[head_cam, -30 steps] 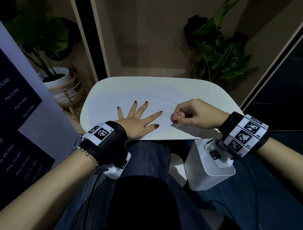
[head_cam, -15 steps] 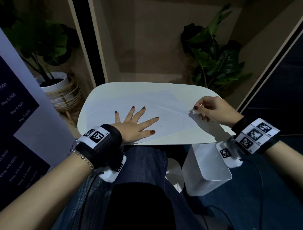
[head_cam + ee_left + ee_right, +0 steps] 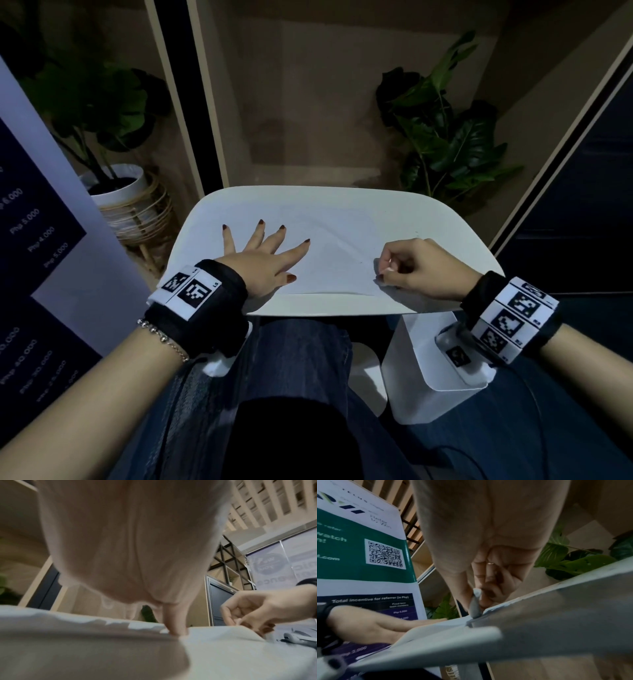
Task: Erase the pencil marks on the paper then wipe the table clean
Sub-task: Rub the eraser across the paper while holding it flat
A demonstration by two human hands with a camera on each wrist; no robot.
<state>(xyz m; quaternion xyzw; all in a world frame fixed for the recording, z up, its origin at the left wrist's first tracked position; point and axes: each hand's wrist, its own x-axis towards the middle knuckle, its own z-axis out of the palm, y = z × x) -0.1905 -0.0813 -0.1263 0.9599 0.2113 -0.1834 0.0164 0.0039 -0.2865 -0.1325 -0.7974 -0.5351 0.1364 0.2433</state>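
A white sheet of paper lies on the small white table. My left hand presses flat on the sheet's left part, fingers spread and straight. My right hand is curled at the paper's near right corner. Thumb and fingers pinch a small white piece, whose lower end touches the paper's edge. Whether it is an eraser or a wad of tissue I cannot tell. In the left wrist view the right hand hovers over the slightly lifted corner of the paper. No pencil marks show clearly.
A white box stands on the floor under the table's right side. Potted plants stand at the back left and back right. A printed banner fills the left. A grey object lies on the table right of the paper.
My right hand went from the paper's near edge out to the table's right side, then came back to the paper's near right corner. The left hand stayed flat on the sheet.
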